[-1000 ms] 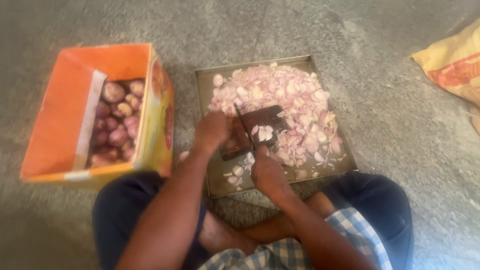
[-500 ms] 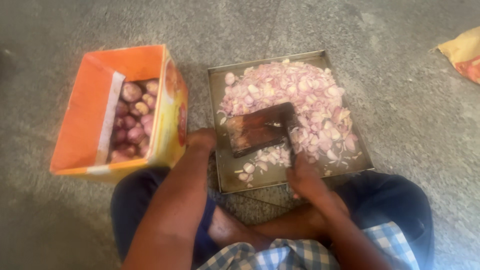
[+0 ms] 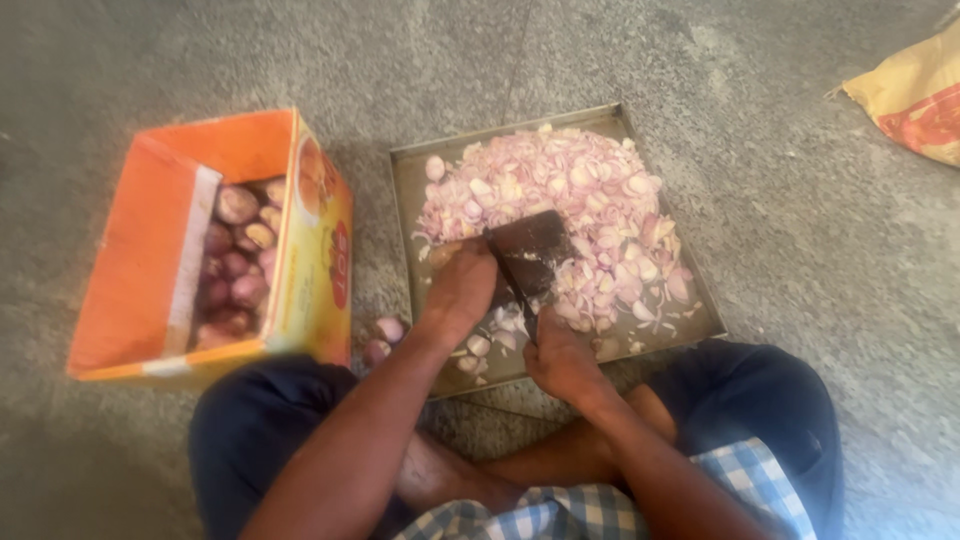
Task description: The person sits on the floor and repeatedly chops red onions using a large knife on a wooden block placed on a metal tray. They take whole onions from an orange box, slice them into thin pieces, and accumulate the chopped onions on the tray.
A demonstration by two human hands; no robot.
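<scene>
The right hand has its grip closed around the handle of a dark cleaver, blade over the metal tray. The left hand is clenched over something beside the blade; what, I cannot tell. Sliced onions fill the tray. An orange box of whole onions stands left on the floor, two loose bulbs between.

Grey concrete floor is seen throughout. Just beyond the fingers, a metal tray is laid on it. An orange box is set well left; a sack far right.
</scene>
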